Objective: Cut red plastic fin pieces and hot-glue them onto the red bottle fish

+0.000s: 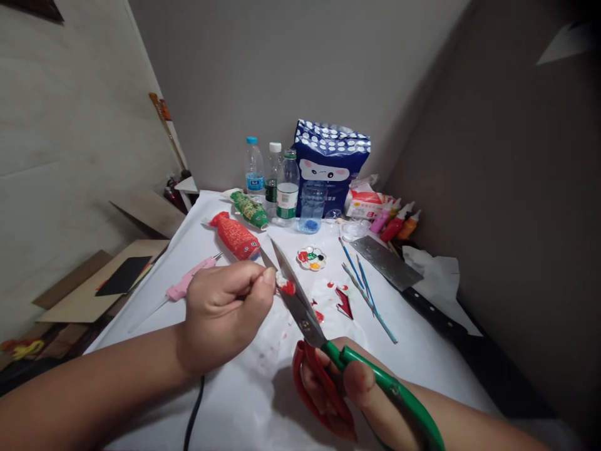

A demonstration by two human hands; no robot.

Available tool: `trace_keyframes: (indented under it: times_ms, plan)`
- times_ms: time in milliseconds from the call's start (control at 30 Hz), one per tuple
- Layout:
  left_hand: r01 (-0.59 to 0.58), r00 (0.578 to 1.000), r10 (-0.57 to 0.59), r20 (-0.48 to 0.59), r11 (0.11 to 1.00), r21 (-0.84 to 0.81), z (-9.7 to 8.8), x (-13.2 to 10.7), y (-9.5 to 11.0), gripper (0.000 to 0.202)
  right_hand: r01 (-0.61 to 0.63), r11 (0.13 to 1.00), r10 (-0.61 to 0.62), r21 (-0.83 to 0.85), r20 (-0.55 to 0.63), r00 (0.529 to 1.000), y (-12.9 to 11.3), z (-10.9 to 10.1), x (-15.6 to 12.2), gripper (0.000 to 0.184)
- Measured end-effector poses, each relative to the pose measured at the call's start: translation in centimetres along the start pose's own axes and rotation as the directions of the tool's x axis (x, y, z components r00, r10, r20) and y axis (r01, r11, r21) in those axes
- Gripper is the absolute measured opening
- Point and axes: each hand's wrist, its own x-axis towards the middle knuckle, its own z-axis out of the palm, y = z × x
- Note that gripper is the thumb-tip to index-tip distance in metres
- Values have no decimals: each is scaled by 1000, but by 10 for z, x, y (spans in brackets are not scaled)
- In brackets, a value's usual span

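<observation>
My left hand (225, 313) is closed in a pinch on a small white-and-red scrap (286, 287), whose material I cannot make out. In my right hand (366, 388) is a pair of scissors (300, 310) with green and red handles, fingers through the loops. Its blades are spread and point up and away from me, with the scrap between them. Behind my left hand lie a red fish-shaped craft (235, 238) with stuck-on eyes and a pink glue gun (190, 279). A green fish-shaped craft (250, 210) lies farther back.
Plastic bottles (287, 194) and a blue bag (331, 163) stand at the back. A paint palette (311, 257), paintbrushes (364, 294), a cleaver (387, 260) and paint tubes (394, 227) are to the right. Red scraps (344, 304) lie on the white-covered table (235, 413). Cardboard (89, 294) is at left.
</observation>
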Motion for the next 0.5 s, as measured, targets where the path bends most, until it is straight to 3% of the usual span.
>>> trace_keyframes:
  times_ms: [200, 400, 500]
  plan:
    - [-179, 983, 184, -19, 971, 159, -1, -2, 0, 34, 6, 991, 1, 136, -55, 999, 11, 11, -4, 73]
    - [-240, 970, 244, 10, 944, 226, -3, -3, 5, 28, -1, 963, 57, 270, -197, 979, 17, 26, -4, 75]
    - [-221, 974, 227, -5, 954, 201, -3, -3, 6, 27, -19, 977, 53, 214, -157, 986, 10, 22, 0, 75]
